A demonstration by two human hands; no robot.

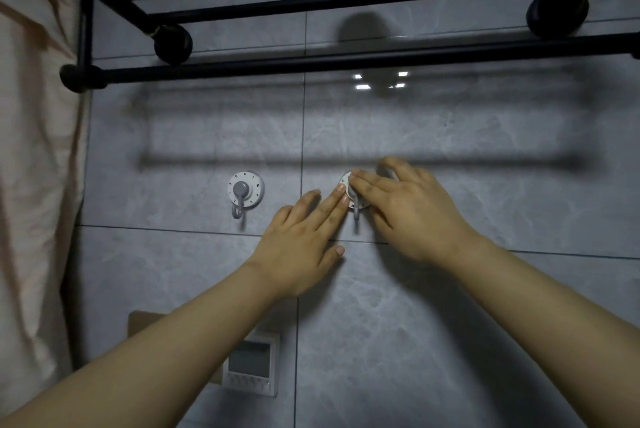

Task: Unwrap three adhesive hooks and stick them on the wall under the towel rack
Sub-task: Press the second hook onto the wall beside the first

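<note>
One round white adhesive hook with a grey peg sits stuck on the grey tiled wall under the black towel rack. To its right a second white hook is on the wall, mostly covered by my fingers. My left hand lies flat with straight fingers, its fingertips touching the hook's left edge. My right hand presses straight fingers over the hook's disc from the right. A third hook is not in view.
A pale pink towel hangs down the left side. A white wall control panel with a small screen is mounted low on the wall, beside a brown box corner. Tile joints cross the wall.
</note>
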